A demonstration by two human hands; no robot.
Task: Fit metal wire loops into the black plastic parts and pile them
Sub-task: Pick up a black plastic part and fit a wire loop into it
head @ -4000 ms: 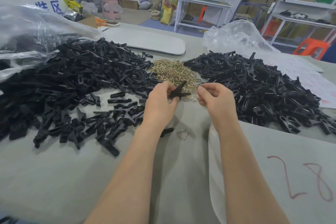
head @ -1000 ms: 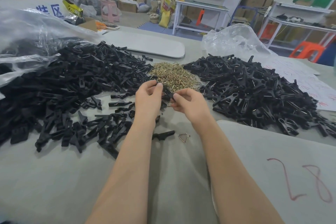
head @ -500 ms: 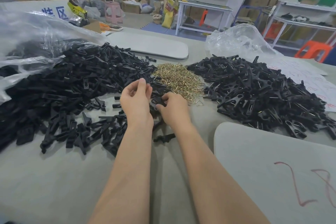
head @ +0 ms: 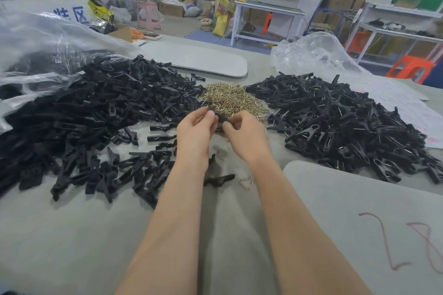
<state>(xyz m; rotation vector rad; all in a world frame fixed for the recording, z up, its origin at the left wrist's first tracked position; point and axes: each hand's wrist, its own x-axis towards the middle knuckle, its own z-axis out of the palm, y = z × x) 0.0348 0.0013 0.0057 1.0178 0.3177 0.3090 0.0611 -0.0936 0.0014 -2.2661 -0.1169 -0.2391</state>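
Observation:
My left hand (head: 195, 130) and my right hand (head: 244, 135) meet over the table's middle, both pinching one black plastic part (head: 219, 116) between their fingertips. Just behind them lies a heap of brass-coloured wire loops (head: 233, 98). A big pile of loose black parts (head: 96, 112) spreads to the left. Another pile of black parts (head: 340, 122), showing glints of wire, fills the right. Whether a wire loop is held in the fingers is hidden.
One black part (head: 219, 179) and a single wire loop (head: 246, 181) lie on the grey table (head: 72, 235) between my forearms. A grey board marked in red (head: 371, 223) sits at the near right. Clear plastic bags (head: 311, 55) lie behind both piles.
Both hands have shifted right and slightly away from the left pile's edge, toward the wire heap, still working one black part between them.

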